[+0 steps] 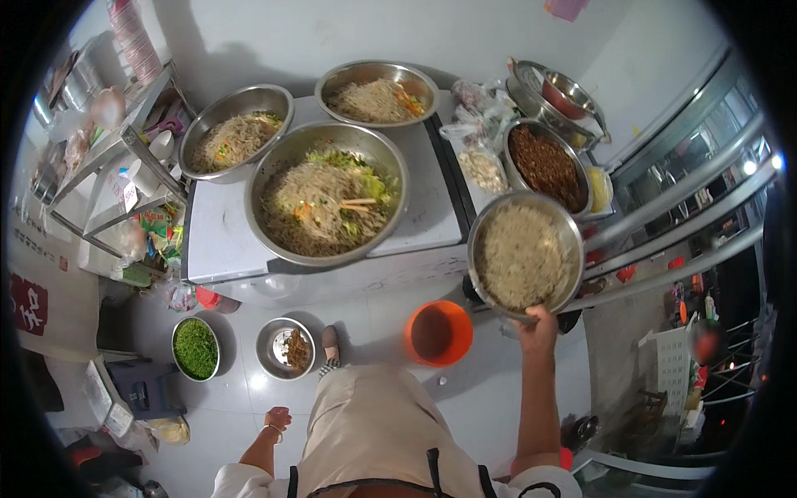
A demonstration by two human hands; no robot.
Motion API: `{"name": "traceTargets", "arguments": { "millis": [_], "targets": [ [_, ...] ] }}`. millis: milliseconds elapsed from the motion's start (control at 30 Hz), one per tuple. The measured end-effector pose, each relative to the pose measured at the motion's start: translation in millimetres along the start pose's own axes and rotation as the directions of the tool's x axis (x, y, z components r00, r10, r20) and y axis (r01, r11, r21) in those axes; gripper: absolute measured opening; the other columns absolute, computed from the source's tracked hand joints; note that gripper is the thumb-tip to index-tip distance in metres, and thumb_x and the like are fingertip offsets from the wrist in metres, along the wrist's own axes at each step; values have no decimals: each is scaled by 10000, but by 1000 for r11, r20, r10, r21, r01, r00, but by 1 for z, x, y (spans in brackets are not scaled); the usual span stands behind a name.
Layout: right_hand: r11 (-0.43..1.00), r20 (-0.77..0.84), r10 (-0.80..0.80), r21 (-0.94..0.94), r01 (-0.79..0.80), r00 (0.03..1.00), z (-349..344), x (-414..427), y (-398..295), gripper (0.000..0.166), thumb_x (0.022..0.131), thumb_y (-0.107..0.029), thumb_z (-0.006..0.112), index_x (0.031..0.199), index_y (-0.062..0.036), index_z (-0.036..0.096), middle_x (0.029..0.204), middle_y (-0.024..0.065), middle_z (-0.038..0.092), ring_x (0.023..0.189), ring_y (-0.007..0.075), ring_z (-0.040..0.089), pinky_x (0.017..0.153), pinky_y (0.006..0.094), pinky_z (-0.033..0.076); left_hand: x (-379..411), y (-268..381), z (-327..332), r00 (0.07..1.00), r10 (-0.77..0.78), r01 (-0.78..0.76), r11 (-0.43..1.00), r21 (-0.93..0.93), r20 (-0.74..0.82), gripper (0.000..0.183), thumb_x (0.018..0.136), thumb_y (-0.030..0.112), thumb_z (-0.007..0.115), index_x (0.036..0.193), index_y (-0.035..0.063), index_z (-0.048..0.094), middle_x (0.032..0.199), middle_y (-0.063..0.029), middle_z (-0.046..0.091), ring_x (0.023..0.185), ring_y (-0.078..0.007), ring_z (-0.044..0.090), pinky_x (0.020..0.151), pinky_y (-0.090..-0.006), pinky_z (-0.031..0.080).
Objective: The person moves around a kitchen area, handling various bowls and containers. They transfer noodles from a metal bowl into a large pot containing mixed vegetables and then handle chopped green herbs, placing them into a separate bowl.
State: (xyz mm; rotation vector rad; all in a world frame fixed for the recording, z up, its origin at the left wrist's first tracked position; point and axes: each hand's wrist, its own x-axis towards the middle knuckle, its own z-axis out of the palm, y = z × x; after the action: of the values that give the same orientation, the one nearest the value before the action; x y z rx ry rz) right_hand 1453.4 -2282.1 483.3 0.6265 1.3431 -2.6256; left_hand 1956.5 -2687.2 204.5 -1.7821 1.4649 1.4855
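Observation:
My right hand (537, 328) grips the near rim of a stainless steel bowl (474, 274) at the right end of the table. Pale, crumbly food (523, 252), blurred and hard to identify, fills that bowl. My left hand (278, 420), a bracelet at its wrist, hangs low over the floor with its fingers curled and nothing visible in it. On the white tabletop a large steel basin (401, 187) holds glass noodles (311, 187), chopped greens and a pair of wooden chopsticks (358, 203). Two more noodle bowls, one at left (283, 99) and one at back (429, 118), stand behind it.
A bowl of brown minced food (548, 168) and plastic bags (482, 124) sit at the table's right. On the floor are an orange bucket (466, 336), a bowl of chopped greens (197, 348) and a steel bowl with brown scraps (271, 348). A metal shelf (134, 140) flanks the left; railings (672, 193) the right.

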Motion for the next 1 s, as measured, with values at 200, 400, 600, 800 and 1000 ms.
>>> {"name": "traceTargets", "arguments": {
  "millis": [200,400,600,800,1000],
  "targets": [
    [993,-118,102,-52,-109,988,-168,37,78,648,658,85,452,1293,68,323,1126,262,477,805,384,616,537,459,573,-54,-3,13,992,79,-91,988,124,101,247,868,307,578,1036,135,631,816,-22,680,720,-132,647,597,-314,485],
    [969,-274,236,142,-204,932,-218,20,147,524,692,86,423,1210,102,348,1150,257,467,957,428,566,739,562,580,-55,-13,-2,988,102,-126,967,223,115,254,872,295,571,1037,111,629,818,-46,682,733,-141,651,613,-302,496],
    [893,-147,270,407,-191,952,-227,-6,194,469,730,73,423,1197,81,386,1210,246,459,1091,447,500,848,637,506,-19,20,-10,920,292,-381,826,416,262,264,877,252,553,1043,60,624,818,-60,688,759,-150,657,629,-311,514],
    [906,-225,239,402,-134,945,-235,12,222,458,747,82,409,1205,78,384,1250,245,444,1116,449,486,850,629,509,-16,102,36,799,412,-562,770,301,439,284,878,251,558,1049,40,640,880,-80,692,788,-156,665,680,-293,528],
    [893,-293,251,438,-103,923,-223,3,234,492,745,98,394,1235,69,372,1292,257,417,1137,443,478,867,613,506,-22,155,107,504,581,-863,372,342,640,341,881,225,606,1160,30,584,1075,-142,638,1045,-255,598,880,-365,479]
  ]
}}
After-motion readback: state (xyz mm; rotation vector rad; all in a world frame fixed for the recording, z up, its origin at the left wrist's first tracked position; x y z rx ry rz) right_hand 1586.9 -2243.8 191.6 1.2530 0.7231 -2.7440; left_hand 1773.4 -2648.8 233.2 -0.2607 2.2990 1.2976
